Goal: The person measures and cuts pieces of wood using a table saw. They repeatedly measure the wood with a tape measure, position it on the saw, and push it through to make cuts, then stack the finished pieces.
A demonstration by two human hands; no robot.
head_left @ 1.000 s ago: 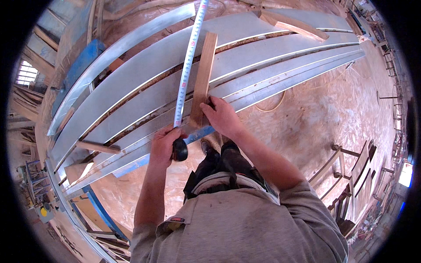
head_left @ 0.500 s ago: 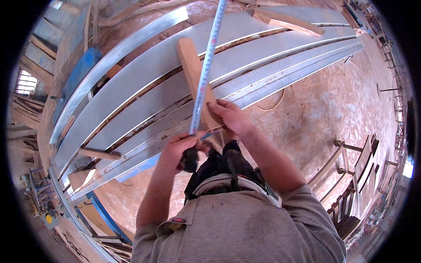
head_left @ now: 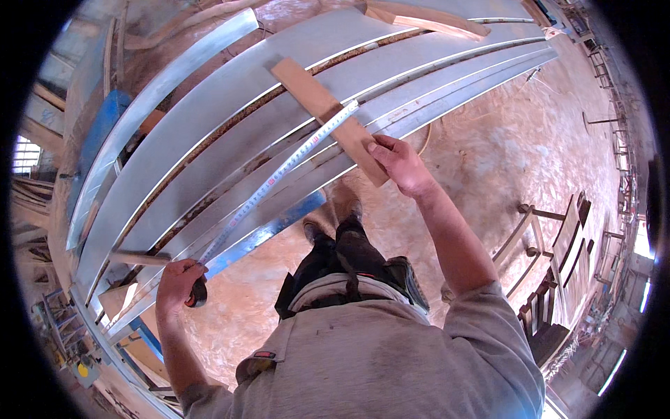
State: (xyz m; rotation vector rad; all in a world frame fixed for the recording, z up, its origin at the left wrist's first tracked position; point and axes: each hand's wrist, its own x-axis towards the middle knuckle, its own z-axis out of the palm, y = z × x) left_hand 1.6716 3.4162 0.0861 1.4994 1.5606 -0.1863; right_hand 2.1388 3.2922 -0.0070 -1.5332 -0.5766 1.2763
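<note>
My left hand (head_left: 180,285) is closed round the dark case of a tape measure (head_left: 197,292) at the lower left. From it the white blade (head_left: 271,183) runs out up and to the right, its free end crossing over a flat wooden board (head_left: 322,105). My right hand (head_left: 403,163) grips the near end of that board, thumb on its upper face. The board slants away from me above several long grey metal panels (head_left: 230,143) with dark gaps between them. Whether the board touches the panels, I cannot tell.
A second wooden piece (head_left: 427,19) lies across the panels at the far side. A short stick (head_left: 139,258) rests at their left end. Below the near edge shows a blue strip (head_left: 269,230). Slatted wooden furniture (head_left: 555,269) stands on the dusty floor (head_left: 481,181) at the right.
My left hand has drawn away down and left with the tape case. The blade has swung from nearly upright to a slant across the board. My right hand and the board shifted right.
</note>
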